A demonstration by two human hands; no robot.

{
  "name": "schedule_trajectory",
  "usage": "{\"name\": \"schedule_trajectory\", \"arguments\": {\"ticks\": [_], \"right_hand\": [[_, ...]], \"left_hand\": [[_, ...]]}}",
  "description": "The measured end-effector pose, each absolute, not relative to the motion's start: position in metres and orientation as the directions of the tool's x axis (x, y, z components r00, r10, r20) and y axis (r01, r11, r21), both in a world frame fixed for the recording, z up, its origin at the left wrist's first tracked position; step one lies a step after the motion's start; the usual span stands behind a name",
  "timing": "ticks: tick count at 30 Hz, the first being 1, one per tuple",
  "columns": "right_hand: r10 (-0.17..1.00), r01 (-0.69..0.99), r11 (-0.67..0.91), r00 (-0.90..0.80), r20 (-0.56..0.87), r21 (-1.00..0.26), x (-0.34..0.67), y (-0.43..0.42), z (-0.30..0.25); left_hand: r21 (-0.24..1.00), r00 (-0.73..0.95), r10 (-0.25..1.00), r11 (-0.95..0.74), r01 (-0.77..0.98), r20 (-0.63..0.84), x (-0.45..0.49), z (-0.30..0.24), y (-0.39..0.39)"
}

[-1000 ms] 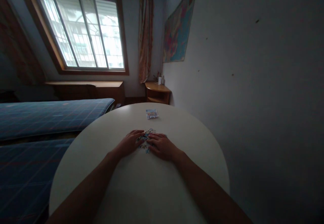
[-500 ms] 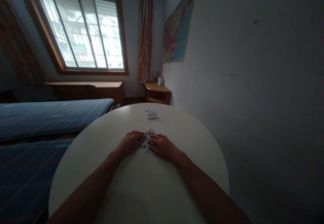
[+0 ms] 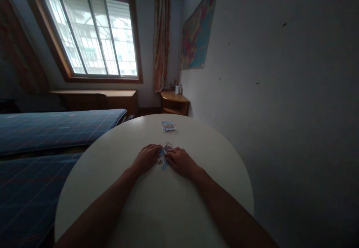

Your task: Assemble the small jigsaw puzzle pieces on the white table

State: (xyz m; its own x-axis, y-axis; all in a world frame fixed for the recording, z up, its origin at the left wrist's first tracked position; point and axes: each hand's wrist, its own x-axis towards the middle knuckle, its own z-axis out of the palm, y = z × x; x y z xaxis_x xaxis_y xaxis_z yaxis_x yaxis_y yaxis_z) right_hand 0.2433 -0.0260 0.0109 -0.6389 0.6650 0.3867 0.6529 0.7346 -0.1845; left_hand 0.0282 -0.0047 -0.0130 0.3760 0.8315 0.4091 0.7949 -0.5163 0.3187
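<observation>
A small heap of jigsaw puzzle pieces (image 3: 163, 153) lies on the round white table (image 3: 157, 207), blue and mixed colours. My left hand (image 3: 148, 156) rests palm down at the heap's left side, fingers stretched out and touching its edge. From the right, my right hand (image 3: 180, 161) lies over the pieces with its fingers extended. Some pieces are hidden under the fingertips of both hands. Beyond the heap lies a small printed picture packet (image 3: 168, 126).
To the left are beds or mattresses with blue plaid covers (image 3: 56, 128). A wooden corner shelf (image 3: 175, 97) stands behind the table, and a wall (image 3: 280, 128) runs along the right.
Both hands have shifted slightly, with the left a little to the right and closer in. A few stray pieces at the heap's right are no longer visible. The packet has stayed put.
</observation>
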Motion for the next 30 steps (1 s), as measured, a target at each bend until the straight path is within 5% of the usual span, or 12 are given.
{"name": "schedule_trajectory", "arguments": {"ticks": [18, 30], "right_hand": [[0.805, 0.743, 0.579, -0.457, 0.378, -0.336, 0.235, -0.012, 0.006], [0.85, 0.793, 0.492, -0.347, 0.396, -0.361, 0.246, -0.009, 0.005]], "left_hand": [[0.272, 0.376, 0.835, -0.501, 0.822, 0.401, 0.028, -0.016, -0.006], [0.282, 0.124, 0.908, -0.251, 0.926, 0.401, 0.021, -0.008, -0.004]]}}
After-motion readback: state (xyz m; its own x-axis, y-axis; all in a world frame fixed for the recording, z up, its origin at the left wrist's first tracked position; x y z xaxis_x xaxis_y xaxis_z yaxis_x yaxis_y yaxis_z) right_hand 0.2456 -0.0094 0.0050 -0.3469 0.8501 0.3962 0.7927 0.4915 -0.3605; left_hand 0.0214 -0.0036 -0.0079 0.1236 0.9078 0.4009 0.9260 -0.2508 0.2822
